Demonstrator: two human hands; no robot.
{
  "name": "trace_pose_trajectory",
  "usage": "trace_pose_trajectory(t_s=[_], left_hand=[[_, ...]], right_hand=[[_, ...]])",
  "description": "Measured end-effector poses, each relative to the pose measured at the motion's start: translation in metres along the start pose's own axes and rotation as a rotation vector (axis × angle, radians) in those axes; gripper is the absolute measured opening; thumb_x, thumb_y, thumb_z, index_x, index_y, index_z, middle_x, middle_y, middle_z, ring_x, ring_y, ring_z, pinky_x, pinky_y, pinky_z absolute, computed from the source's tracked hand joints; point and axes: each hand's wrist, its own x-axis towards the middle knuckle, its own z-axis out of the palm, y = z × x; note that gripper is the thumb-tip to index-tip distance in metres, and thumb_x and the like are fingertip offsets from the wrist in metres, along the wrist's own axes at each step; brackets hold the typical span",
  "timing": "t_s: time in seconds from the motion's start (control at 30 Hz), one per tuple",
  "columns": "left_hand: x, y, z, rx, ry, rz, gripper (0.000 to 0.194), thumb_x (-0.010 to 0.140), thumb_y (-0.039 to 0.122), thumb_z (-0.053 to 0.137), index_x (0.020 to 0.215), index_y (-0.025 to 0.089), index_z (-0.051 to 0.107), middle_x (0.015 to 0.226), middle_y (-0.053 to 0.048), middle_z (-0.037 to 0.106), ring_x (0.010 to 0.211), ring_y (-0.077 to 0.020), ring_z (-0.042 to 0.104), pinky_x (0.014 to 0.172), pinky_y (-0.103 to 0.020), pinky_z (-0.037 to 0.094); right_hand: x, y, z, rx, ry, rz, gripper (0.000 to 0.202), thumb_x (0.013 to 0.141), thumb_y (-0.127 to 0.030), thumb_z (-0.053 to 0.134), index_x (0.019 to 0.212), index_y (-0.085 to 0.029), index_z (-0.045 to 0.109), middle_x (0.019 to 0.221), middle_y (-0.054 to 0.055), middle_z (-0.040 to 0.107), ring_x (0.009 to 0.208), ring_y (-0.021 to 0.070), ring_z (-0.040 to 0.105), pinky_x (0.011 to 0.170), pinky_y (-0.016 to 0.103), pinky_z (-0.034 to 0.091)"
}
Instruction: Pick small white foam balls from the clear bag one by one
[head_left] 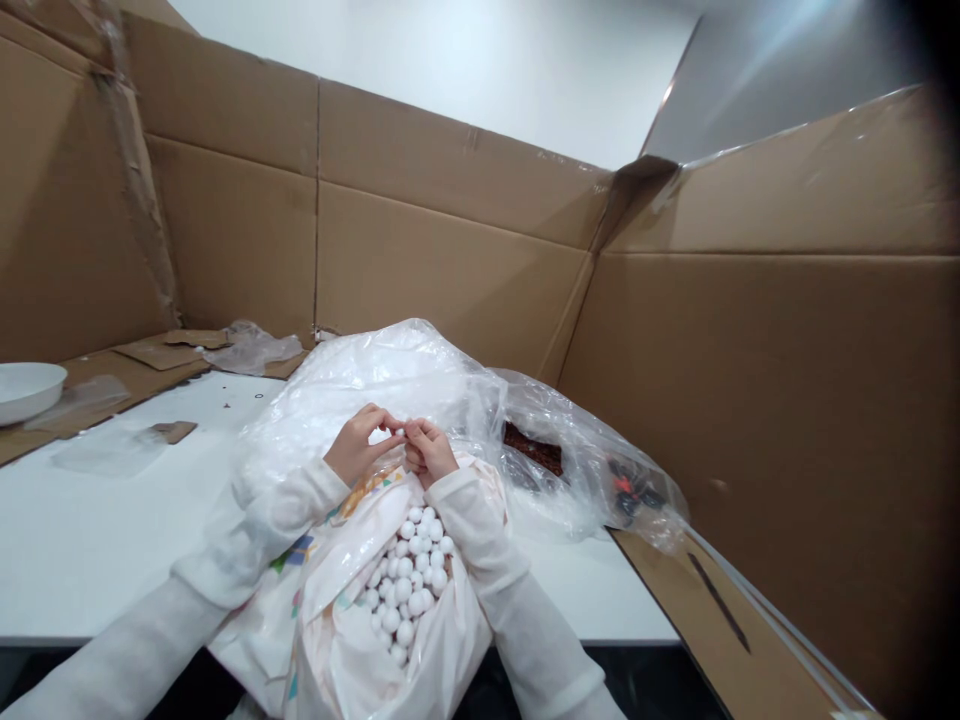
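My left hand (365, 443) and my right hand (429, 452) meet fingertip to fingertip above an open plastic bag. Between the pinched fingers of my left hand is a small white ball (400, 432), partly covered. The fingers of my right hand are pinched right beside it; what they hold, if anything, is too small to tell. Below the hands, the white bag (337, 630) with coloured prints stands open at the table's front edge. Several white balls (405, 568) of differing sizes lie inside it.
Behind the hands lies a large clear plastic bag (390, 360). Another clear bag (600, 450) at the right holds dark and red items. A white bowl (30, 390) sits far left on cardboard. Tall cardboard walls (450, 240) surround the white table (97, 540). A dark thin strip (718, 602) lies right.
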Motion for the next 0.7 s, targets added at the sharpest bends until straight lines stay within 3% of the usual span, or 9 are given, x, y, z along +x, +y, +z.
trace_pose_trajectory(t_s=[0.13, 0.27, 0.5, 0.7], left_hand=[[0.000, 0.000, 0.001, 0.011, -0.002, 0.014, 0.017, 0.080, 0.030, 0.055, 0.072, 0.016, 0.055, 0.071, -0.001, 0.053, 0.071, -0.0146, 0.050, 0.063, -0.026, 0.041], [0.002, 0.007, -0.002, 0.109, 0.034, 0.037, 0.015, 0.077, 0.032, 0.059, 0.077, 0.017, 0.060, 0.068, -0.001, 0.055, 0.069, -0.0155, 0.048, 0.066, -0.029, 0.038], [0.005, 0.014, -0.007, 0.261, 0.084, 0.041, 0.014, 0.076, 0.031, 0.061, 0.078, 0.018, 0.063, 0.056, 0.002, 0.048, 0.060, -0.0150, 0.045, 0.064, -0.030, 0.034], [0.004, 0.013, -0.007, 0.277, 0.077, 0.041, 0.011, 0.076, 0.028, 0.061, 0.076, 0.018, 0.063, 0.053, 0.003, 0.047, 0.060, -0.0150, 0.045, 0.063, -0.030, 0.033]], right_hand=[[-0.001, 0.000, 0.001, 0.018, -0.006, -0.013, 0.043, 0.053, -0.044, 0.072, 0.070, -0.021, 0.040, 0.043, -0.013, 0.044, 0.026, -0.0013, 0.017, 0.029, 0.016, 0.005], [-0.002, -0.005, 0.003, 0.059, -0.041, 0.053, 0.043, 0.056, -0.050, 0.068, 0.077, -0.022, 0.042, 0.037, -0.016, 0.034, 0.026, 0.0003, 0.012, 0.030, 0.017, 0.002], [-0.004, -0.007, 0.004, -0.039, -0.079, 0.152, 0.044, 0.060, -0.057, 0.061, 0.058, -0.018, 0.040, 0.035, -0.013, 0.025, 0.027, 0.0006, 0.013, 0.031, 0.020, 0.002], [-0.005, -0.005, 0.006, -0.090, -0.055, 0.133, 0.036, 0.063, -0.050, 0.062, 0.065, -0.016, 0.049, 0.039, -0.012, 0.027, 0.030, 0.0011, 0.015, 0.032, 0.019, 0.006]])
